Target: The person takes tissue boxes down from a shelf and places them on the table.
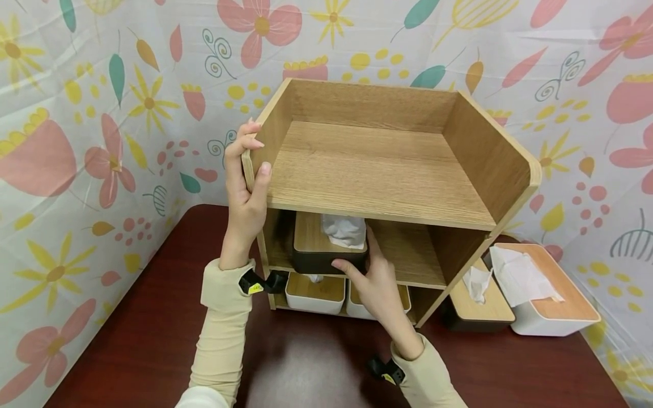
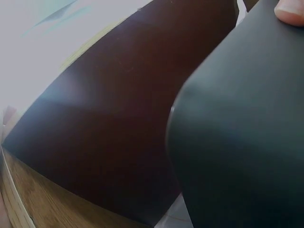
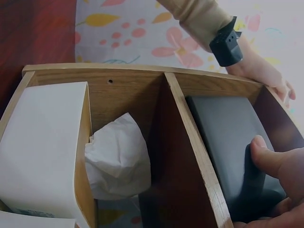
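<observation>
Middle of the head view: the right hand (image 1: 376,277) is curled round the dark tissue box (image 1: 326,262) inside the wooden shelf (image 1: 372,170); the left hand (image 1: 246,190), left of it, grips the shelf's side. Left wrist view: the box, cut off at right, looks light, hard and maybe slippery, best held by its sides. Right wrist view: thumb on the box, right; other fingertips hidden.

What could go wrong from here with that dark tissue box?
1. The right hand holds the dark tissue box from its right end; it could skew into the left side panel.
2. The protruding tissue may snag on the top board if lifted.
3. The left hand grips only that panel; a hard push might swing the wooden shelf unit.
</observation>
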Available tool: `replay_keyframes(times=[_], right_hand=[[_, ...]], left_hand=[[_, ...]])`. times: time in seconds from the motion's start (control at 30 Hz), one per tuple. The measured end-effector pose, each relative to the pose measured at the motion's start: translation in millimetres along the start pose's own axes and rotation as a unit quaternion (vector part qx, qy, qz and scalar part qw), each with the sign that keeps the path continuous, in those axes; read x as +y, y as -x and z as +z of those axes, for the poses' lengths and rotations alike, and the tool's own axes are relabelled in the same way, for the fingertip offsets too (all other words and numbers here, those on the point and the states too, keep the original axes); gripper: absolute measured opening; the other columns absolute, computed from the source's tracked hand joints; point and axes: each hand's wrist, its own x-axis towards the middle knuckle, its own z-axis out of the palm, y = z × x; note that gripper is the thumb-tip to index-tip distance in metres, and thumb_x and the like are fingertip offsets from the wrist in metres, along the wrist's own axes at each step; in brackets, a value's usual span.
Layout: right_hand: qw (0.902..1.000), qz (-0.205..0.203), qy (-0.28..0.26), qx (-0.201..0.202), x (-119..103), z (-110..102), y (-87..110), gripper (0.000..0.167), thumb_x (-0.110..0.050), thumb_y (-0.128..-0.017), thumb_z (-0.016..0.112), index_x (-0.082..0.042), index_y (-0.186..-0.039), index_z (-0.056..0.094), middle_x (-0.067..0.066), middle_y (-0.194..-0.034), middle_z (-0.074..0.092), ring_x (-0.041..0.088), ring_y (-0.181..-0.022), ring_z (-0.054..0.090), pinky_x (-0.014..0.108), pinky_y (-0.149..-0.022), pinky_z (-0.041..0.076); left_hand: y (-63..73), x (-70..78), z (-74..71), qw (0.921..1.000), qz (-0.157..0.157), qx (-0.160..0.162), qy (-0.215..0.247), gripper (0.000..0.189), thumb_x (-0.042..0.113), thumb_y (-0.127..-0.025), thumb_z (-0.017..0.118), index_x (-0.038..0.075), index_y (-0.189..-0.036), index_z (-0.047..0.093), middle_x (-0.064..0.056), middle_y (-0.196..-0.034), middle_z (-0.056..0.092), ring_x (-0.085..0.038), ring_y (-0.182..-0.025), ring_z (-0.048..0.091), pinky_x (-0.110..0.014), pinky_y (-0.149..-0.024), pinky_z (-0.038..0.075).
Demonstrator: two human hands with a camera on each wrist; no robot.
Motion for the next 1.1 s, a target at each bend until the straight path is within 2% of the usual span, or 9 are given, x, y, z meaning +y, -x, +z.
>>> replay_keyframes(times=[0.1,0.2,0.33,0.53,0.77,1.1], right_hand=[[1.0,-0.002,-0.003,0.0,0.6,-1.1,0.6,0.091,-0.033,-0.082,0.075,-0.004,-0.152,0.024,-0.004,-0.06,0.031,0.008,-0.053,0.027,0.024,-0.05,0.03],[0.9999,-0.01,-0.002,0.002,0.2,-2.7,1.4,0.09,-0.032,-0.081,0.075,-0.007,-0.152,0.025,-0.002,-0.066,0.044,0.011,-0.059,0.036,0.023,-0.057,0.035],[0.9999,-0.014,0.002,-0.001,0.3,-5.4,2.6,0.09,-0.031,-0.081,0.076,-0.01,-0.153,0.026,0.0,-0.07,0.048,0.013,-0.062,0.04,0.023,-0.058,0.037],[0.9999,-0.012,0.002,-0.007,1.6,-9.1,4.6,0.091,-0.031,-0.08,0.076,-0.011,-0.153,0.026,-0.003,-0.063,0.036,0.008,-0.055,0.033,0.023,-0.052,0.033],[0.9998,-0.012,0.01,-0.014,3.5,-14.3,7.6,0.091,-0.033,-0.079,0.077,-0.013,-0.153,0.027,-0.003,-0.061,0.036,0.005,-0.052,0.034,0.023,-0.049,0.034],[0.9996,-0.02,0.002,-0.02,7.3,-16.9,7.6,0.091,-0.031,-0.08,0.076,-0.013,-0.153,0.025,-0.003,-0.061,0.036,0.003,-0.051,0.034,0.022,-0.049,0.035]], left_hand=[[0.2,0.0,0.3,1.0,-0.003,0.002,0.003,0.029,0.008,-0.088,0.044,-0.006,-0.113,0.039,-0.003,-0.135,0.045,-0.029,-0.142,0.031,-0.047,-0.119,0.023],[0.4,0.4,0.3,1.0,-0.007,0.002,0.003,0.029,0.009,-0.088,0.044,-0.005,-0.113,0.039,-0.004,-0.135,0.045,-0.031,-0.141,0.03,-0.047,-0.118,0.025],[0.6,0.8,0.2,1.0,-0.009,0.003,-0.002,0.028,0.009,-0.088,0.044,-0.005,-0.113,0.04,-0.006,-0.135,0.045,-0.031,-0.141,0.031,-0.046,-0.119,0.025],[0.7,1.1,0.1,1.0,-0.008,0.005,-0.003,0.028,0.008,-0.089,0.044,-0.006,-0.113,0.04,-0.004,-0.135,0.046,-0.027,-0.142,0.031,-0.046,-0.119,0.024],[0.8,0.9,-0.3,1.0,-0.007,0.004,-0.002,0.028,0.008,-0.088,0.044,-0.006,-0.113,0.039,0.0,-0.135,0.045,-0.03,-0.141,0.031,-0.046,-0.119,0.023],[0.9,0.8,0.3,0.9999,-0.009,0.004,-0.001,0.029,0.008,-0.088,0.044,-0.006,-0.113,0.04,-0.004,-0.135,0.046,-0.027,-0.142,0.03,-0.046,-0.119,0.024]])
